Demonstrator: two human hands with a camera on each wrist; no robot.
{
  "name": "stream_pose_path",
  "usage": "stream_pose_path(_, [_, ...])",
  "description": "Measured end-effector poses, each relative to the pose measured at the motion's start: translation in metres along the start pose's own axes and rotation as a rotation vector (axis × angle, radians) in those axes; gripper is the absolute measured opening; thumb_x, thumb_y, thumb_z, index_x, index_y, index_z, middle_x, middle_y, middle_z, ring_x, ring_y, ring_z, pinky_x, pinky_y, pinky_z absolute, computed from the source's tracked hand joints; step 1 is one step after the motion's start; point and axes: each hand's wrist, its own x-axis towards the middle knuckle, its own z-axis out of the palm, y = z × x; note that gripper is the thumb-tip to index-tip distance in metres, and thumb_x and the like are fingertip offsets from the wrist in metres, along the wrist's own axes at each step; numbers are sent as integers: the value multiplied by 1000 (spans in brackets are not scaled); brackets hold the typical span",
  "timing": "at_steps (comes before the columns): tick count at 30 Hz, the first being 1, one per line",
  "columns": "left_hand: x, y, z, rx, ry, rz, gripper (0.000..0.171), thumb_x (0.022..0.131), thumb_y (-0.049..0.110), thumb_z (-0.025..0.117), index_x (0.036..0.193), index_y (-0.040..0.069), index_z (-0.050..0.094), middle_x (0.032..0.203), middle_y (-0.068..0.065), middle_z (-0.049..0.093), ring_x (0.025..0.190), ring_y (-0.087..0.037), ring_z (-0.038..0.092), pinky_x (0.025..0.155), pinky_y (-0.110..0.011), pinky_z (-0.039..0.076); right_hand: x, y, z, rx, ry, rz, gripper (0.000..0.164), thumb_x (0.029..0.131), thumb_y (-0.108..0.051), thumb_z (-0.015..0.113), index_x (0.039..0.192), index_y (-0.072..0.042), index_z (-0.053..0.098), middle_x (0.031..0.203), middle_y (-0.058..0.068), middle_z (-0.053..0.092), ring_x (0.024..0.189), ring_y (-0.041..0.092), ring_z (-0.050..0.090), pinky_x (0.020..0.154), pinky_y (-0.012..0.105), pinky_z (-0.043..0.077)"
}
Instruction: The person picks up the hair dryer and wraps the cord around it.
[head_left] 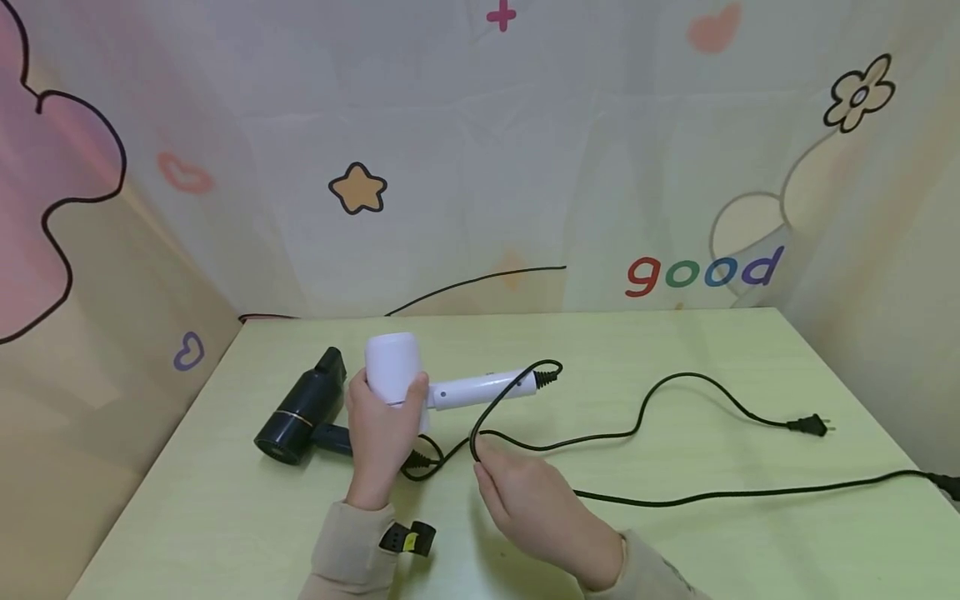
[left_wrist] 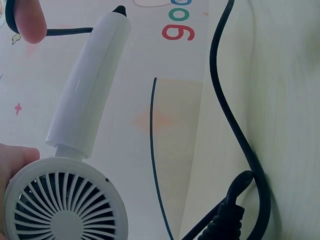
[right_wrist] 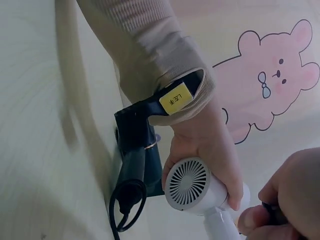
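Observation:
My left hand (head_left: 382, 433) grips the barrel of a white hair dryer (head_left: 393, 367) above the table, its handle pointing right. In the left wrist view the round slotted intake grille (left_wrist: 66, 225) shows at the bottom. A black power cord (head_left: 675, 503) leaves the handle's end, loops back and runs into my right hand (head_left: 532, 504), which pinches it between thumb and fingers. From under that hand the cord carries on to the right. The right wrist view shows the white dryer's grille (right_wrist: 187, 183) under the left hand.
A black hair dryer (head_left: 300, 417) stands on the table at the left, its handle partly behind my left hand. Its cord (head_left: 585, 440) winds across to a two-pin plug (head_left: 810, 425). Another black cord end (head_left: 947, 485) lies at the right table edge. A printed curtain (head_left: 480, 208) hangs behind.

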Motion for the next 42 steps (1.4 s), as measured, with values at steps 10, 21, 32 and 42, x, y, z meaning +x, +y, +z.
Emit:
stream_pose_path(10, [1,2,-5,-78,-25,-29,79,86,44,64,139,-2,29,125,-20,43,104,-33,50,82,-47,48,-6,7,10,108,-69,27,31,96,-13,51,123,-1,60,77,2,66,63,6,52,58,24,49])
stream_pose_path(21, [1,2,-11,-171,-109,-169,80,87,52,59,139,-1,29,125,-21,46,106,-33,54,84,-41,49,-1,30,26,506,-272,137,33,100,-9,40,128,-4,57,100,7,69,75,9,56,66,19,46])
stream_pose_path(32, [2,7,-18,-201,-194,-217,80,87,52,58,140,1,27,127,-19,44,106,-32,54,83,-40,51,7,58,34,742,-380,253,30,101,-13,43,123,-3,60,119,7,66,43,1,26,42,16,27])
stream_pose_path(42, [3,9,-24,-223,-261,-219,74,89,50,58,137,0,33,124,-19,48,105,-32,55,81,-37,50,16,84,30,935,-488,468,32,96,-26,54,107,2,67,78,6,70,38,5,28,40,19,25])
